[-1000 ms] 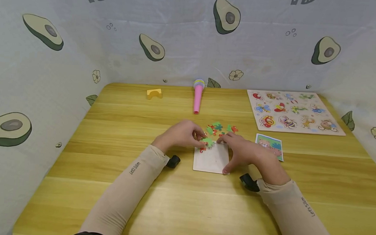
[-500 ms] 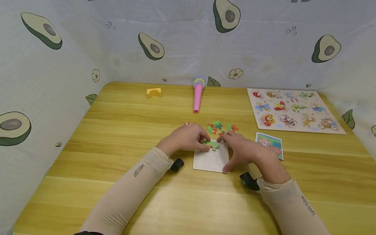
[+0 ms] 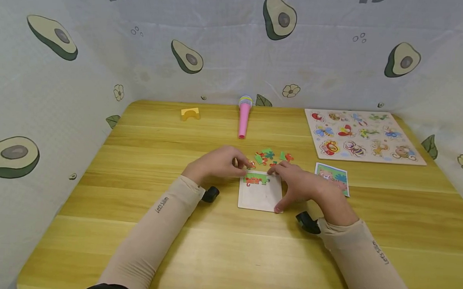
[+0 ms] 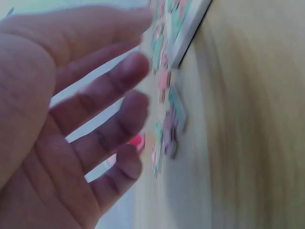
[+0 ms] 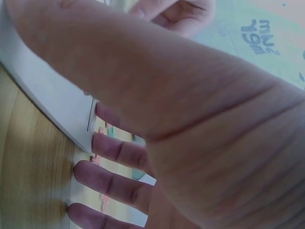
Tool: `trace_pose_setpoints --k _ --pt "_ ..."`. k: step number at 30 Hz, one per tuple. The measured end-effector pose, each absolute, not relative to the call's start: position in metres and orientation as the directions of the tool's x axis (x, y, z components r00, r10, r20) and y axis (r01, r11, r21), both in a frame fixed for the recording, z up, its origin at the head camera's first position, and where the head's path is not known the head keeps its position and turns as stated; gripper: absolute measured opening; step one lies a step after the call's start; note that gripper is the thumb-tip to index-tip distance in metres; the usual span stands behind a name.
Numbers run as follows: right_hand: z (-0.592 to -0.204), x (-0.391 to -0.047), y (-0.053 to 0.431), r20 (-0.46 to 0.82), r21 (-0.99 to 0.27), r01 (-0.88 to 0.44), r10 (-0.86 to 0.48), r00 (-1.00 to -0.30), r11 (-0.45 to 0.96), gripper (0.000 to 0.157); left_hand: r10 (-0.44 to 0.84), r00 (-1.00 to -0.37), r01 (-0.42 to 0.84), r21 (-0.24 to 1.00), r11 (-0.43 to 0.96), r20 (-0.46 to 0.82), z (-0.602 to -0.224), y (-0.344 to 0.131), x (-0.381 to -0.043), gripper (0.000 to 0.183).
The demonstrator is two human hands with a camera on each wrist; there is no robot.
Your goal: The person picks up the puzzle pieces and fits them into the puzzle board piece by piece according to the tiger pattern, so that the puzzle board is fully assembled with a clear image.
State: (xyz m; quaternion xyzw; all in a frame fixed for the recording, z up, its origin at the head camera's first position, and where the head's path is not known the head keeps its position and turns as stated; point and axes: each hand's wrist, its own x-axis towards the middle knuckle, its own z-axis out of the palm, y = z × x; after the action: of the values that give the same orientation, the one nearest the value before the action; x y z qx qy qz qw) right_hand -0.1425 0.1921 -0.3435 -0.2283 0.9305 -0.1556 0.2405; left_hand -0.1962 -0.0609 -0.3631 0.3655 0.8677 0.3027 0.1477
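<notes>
A small white puzzle tray (image 3: 258,199) lies on the table, with joined green and red jigsaw pieces (image 3: 256,179) along its far side. My left hand (image 3: 220,163) is over the tray's far left corner, close to a loose piece (image 3: 251,165). In the left wrist view, its fingers (image 4: 126,112) are loosely bent, apart from the thumb, and no piece shows between them. My right hand (image 3: 301,184) holds the tray at its right side, thumb on the near corner and fingertips at the far edge. Several loose jigsaw pieces (image 3: 267,154) lie just beyond the tray.
A picture card (image 3: 332,178) of the puzzle lies right of the right hand. Farther back are a pink toy microphone (image 3: 243,121), a yellow arch block (image 3: 190,113) and a large insect puzzle board (image 3: 365,137). A patterned cloth (image 3: 229,28) hangs behind the table.
My left hand has set a green piece among the joined ones on the tray, let go and drawn back to the left toward the loose pieces. The right hand stays put.
</notes>
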Motion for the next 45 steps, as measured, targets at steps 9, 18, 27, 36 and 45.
trace_pose_setpoints --k 9,18,27,36,45 --pt "-0.342 -0.142 0.193 -0.372 -0.402 -0.368 -0.516 -0.771 0.839 0.096 0.753 -0.654 0.522 0.673 0.524 -0.078 -0.367 -0.067 -0.198 0.021" --pt "-0.341 -0.143 0.190 -0.330 -0.398 -0.357 -0.495 -0.804 0.845 0.067 0.764 -0.639 0.522 0.681 0.514 -0.086 -0.370 -0.067 -0.198 0.023" --pt "-0.347 -0.146 0.183 -0.265 -0.413 -0.431 -0.559 -0.786 0.802 0.037 0.769 -0.630 0.536 0.659 0.528 -0.105 -0.369 -0.068 -0.199 0.022" --pt "-0.348 -0.145 0.180 -0.243 -0.392 -0.449 -0.561 -0.792 0.803 0.035 0.769 -0.629 0.543 0.644 0.539 -0.113 -0.370 -0.068 -0.200 0.023" --pt "-0.353 -0.143 0.168 -0.121 -0.347 -0.517 -0.584 -0.803 0.783 0.019 0.763 -0.635 0.527 0.655 0.542 -0.120 -0.369 -0.067 -0.200 0.023"
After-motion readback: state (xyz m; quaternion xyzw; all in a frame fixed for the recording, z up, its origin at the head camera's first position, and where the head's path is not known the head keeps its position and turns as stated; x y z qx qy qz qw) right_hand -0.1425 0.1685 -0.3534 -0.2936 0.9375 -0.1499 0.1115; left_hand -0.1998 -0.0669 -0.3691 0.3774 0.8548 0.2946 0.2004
